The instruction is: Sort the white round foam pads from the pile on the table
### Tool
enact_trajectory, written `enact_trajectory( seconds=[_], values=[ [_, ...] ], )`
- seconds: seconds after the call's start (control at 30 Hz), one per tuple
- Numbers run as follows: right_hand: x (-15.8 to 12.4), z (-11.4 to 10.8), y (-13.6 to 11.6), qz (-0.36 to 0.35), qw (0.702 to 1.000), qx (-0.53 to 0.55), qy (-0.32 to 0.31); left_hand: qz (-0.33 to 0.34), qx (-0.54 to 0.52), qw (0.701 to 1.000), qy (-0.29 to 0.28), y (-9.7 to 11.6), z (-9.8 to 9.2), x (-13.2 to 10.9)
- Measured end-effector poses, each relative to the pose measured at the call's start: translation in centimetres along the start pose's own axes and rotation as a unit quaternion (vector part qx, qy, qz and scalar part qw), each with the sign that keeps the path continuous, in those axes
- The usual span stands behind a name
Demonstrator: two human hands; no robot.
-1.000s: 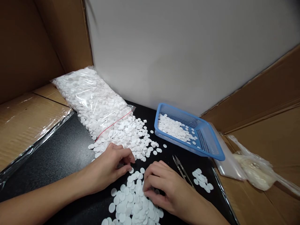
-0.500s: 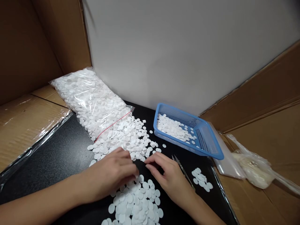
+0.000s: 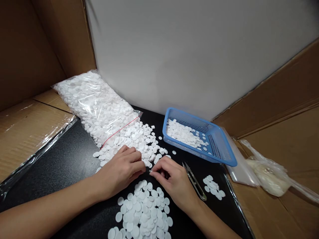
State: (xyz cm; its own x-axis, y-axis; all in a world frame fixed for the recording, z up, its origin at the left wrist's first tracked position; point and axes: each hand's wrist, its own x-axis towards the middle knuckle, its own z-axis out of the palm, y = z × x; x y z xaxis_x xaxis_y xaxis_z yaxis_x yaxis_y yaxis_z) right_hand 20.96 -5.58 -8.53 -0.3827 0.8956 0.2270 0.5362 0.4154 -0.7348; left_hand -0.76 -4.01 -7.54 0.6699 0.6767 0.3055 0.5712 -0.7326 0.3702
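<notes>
Small flat white discs lie on the black table in two piles, a near pile [image 3: 147, 212] and a far pile [image 3: 134, 141] at the mouth of a clear zip bag [image 3: 99, 99] full of discs. Beside the far pile, my left hand [image 3: 126, 171] is curled closed; its fingertips face away, so what they hold is hidden. My right hand [image 3: 171, 181] pinches a white disc [image 3: 151, 171] between thumb and forefinger, seen nearly edge-on, close to the left fingers. Thread snips [image 3: 194, 182] rest just right of my right hand.
A blue plastic basket [image 3: 199, 151] with discs in it stands at the back right. A small group of discs [image 3: 214, 188] lies near the right edge. Beyond are clear plastic sheets [image 3: 243, 172], a knotted plastic bag [image 3: 267, 177] and cardboard walls [image 3: 279, 86].
My left hand has lifted away from the near pile and moved slightly up. My right hand has shifted a little left, and a disc now shows in its pinch.
</notes>
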Motion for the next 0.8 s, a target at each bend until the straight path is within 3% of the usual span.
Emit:
enact_trajectory(
  seconds=[0.17,0.3,0.4,0.53,0.8],
  values=[
    [-0.7,-0.8,-0.1,-0.065,0.995,0.011,-0.077,0.033,-0.09,0.993,-0.066,0.5,-1.4,-0.8],
    [-0.6,-1.9,-0.1,-0.067,0.989,0.029,-0.125,0.06,-0.141,0.981,-0.122,0.2,-2.2,-0.9],
    [-0.4,-1.8,0.0,-0.051,0.994,0.031,-0.088,0.023,-0.146,0.984,-0.095,-0.5,-2.3,-0.6],
    [-0.1,-0.2,0.2,-0.056,0.998,-0.011,-0.024,-0.049,-0.07,0.996,-0.033,-1.0,-1.8,-0.2],
    [0.6,0.6,0.7,-0.031,0.998,-0.055,0.029,-0.072,0.0,0.997,-0.041,-0.8,-1.0,0.1]
  ],
)
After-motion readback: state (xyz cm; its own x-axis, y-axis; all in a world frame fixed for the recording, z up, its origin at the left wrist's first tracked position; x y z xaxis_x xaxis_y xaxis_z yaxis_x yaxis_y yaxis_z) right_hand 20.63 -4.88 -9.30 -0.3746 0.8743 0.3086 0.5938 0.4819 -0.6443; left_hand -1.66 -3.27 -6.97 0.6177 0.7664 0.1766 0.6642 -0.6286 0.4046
